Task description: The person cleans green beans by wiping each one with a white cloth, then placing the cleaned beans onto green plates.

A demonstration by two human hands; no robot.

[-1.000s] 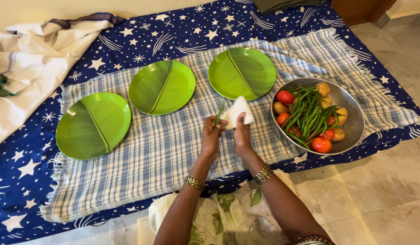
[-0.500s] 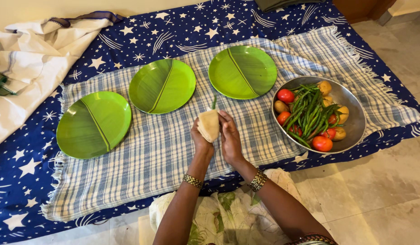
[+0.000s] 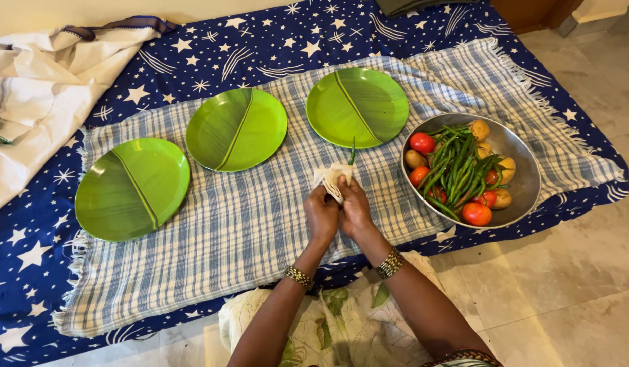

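Wiping step in hand: my left hand (image 3: pixel 321 214) and right hand (image 3: pixel 355 207) are both closed round a white cloth (image 3: pixel 330 178) wrapping one green bean (image 3: pixel 352 152), above the checked cloth's (image 3: pixel 226 231) near edge. The bean's tip protrudes. Next, I judge, release it onto a plate (image 3: pixel 358 105).

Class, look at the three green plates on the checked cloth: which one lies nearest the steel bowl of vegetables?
The rightmost green plate, farthest up the picture. Its edge almost meets the steel bowl, while the middle plate and left plate lie farther off.
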